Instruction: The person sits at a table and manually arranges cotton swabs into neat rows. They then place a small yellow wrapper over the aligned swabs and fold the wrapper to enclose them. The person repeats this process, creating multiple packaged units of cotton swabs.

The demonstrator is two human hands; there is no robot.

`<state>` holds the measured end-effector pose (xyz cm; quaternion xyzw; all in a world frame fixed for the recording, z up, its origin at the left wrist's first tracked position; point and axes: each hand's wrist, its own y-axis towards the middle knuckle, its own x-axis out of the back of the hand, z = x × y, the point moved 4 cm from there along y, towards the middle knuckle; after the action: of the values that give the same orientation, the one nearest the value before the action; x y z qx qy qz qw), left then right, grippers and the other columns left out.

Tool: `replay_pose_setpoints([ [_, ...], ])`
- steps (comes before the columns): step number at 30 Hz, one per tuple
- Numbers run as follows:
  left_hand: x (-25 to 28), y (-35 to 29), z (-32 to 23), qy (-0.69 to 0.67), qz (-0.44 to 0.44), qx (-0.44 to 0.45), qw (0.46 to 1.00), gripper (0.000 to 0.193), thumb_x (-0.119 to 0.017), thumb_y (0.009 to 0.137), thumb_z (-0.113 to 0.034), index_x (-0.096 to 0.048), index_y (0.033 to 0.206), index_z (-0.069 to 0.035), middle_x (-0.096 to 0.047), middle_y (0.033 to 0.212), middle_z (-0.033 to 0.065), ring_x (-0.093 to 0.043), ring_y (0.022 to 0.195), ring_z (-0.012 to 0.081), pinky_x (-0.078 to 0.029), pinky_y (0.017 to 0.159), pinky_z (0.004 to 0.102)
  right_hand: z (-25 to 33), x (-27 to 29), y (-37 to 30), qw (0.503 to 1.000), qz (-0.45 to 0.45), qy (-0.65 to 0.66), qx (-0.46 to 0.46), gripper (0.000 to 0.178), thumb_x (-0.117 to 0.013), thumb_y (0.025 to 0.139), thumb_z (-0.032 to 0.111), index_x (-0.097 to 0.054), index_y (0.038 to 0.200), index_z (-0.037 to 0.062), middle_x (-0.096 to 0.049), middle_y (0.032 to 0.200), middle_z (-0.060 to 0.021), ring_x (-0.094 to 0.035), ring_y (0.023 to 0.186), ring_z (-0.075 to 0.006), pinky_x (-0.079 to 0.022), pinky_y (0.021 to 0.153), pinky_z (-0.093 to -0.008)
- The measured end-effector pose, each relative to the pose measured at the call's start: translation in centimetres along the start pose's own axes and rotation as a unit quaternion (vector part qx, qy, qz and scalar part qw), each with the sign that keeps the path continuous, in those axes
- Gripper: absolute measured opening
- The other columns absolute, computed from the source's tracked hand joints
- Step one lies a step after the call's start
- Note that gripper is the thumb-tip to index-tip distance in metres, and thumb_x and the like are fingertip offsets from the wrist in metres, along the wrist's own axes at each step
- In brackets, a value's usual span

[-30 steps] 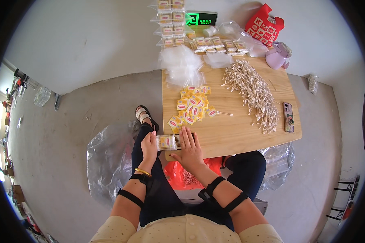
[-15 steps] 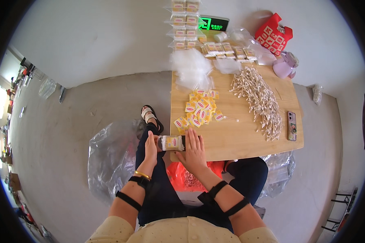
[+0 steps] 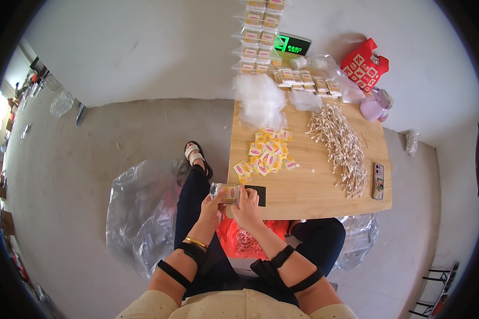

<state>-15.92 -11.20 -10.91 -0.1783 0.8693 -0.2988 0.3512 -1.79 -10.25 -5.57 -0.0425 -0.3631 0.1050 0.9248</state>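
Note:
A small clear pack of cotton swabs point(image 3: 230, 194) with a yellow-and-white label is held between my hands at the table's near left corner. My left hand point(image 3: 212, 208) is closed round its left end, thumb on top. At the right end, my right hand point(image 3: 246, 206) has its fingers bent and closed on the wrapper. Just right of these fingers a flat black plate point(image 3: 258, 195) lies on the wooden table point(image 3: 298, 199). Beyond my hands is a loose pile of yellow-and-white labels point(image 3: 271, 151), with a few single swabs point(image 3: 305, 168) beside it.
A long heap of loose cotton swabs point(image 3: 341, 151) covers the table's right half, near a phone point(image 3: 378, 181). Clear bags point(image 3: 261, 101), filled packs point(image 3: 303, 80) and a pinkish jug point(image 3: 375, 106) stand farther back. An orange-red bag point(image 3: 245, 239) sits below the table edge.
My right hand, earlier stretched flat over the black plate, has drawn in and closed on the pack's right end. The pack has come off the plate, which now shows more. The whole view has shifted slightly.

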Motion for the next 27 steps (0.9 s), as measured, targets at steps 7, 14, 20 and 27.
replay_pose_setpoints([
  [7, -0.5, 0.0, 0.1, -0.009, -0.003, 0.002, 1.0, 0.034, -0.085, 0.093, -0.015, -0.068, 0.121, -0.006, -0.074, 0.108, 0.0016, -0.07, 0.092, 0.0136, -0.053, 0.08, 0.0287, -0.6, -2.3, 0.7, 0.97, 0.072, 0.229, -0.045, 0.069, -0.057, 0.097, 0.011, -0.036, 0.159, -0.0075, -0.043, 0.148, -0.0229, -0.046, 0.139, -0.034, -0.039, 0.119, -0.0418],
  [14, -0.3, 0.0, -0.1, 0.016, 0.012, -0.015, 1.0, 0.032, -0.084, 0.094, -0.016, -0.068, 0.121, -0.009, -0.074, 0.108, 0.0014, -0.07, 0.092, 0.0134, -0.052, 0.079, 0.0287, -2.0, -0.1, -0.5, 0.903, 0.144, 0.387, -0.122, 0.057, -0.053, 0.101, 0.002, -0.045, 0.157, -0.0038, -0.057, 0.149, -0.0146, -0.055, 0.139, -0.0252, -0.041, 0.118, -0.0342],
  [20, -0.8, -0.4, -1.0, 0.034, -0.007, -0.024, 0.999, 0.031, -0.085, 0.094, -0.015, -0.069, 0.12, -0.009, -0.073, 0.107, 0.0001, -0.067, 0.089, 0.0106, -0.051, 0.077, 0.0273, -1.8, 1.5, -0.6, 0.797, 0.192, 0.524, -0.23, 0.059, -0.053, 0.099, -0.001, -0.046, 0.158, -0.0026, -0.057, 0.153, -0.0117, -0.055, 0.14, -0.0206, -0.044, 0.116, -0.033],
  [27, -0.5, -0.3, -0.7, 0.057, -0.01, -0.015, 0.998, 0.03, -0.084, 0.095, -0.02, -0.069, 0.12, -0.013, -0.071, 0.106, -0.0037, -0.064, 0.087, 0.0085, -0.048, 0.076, 0.0265, -0.1, 2.0, -0.1, 0.792, 0.211, 0.525, -0.227, 0.059, -0.05, 0.097, -0.004, -0.045, 0.156, -0.0083, -0.056, 0.152, -0.0147, -0.055, 0.142, -0.0225, -0.046, 0.118, -0.0351],
])
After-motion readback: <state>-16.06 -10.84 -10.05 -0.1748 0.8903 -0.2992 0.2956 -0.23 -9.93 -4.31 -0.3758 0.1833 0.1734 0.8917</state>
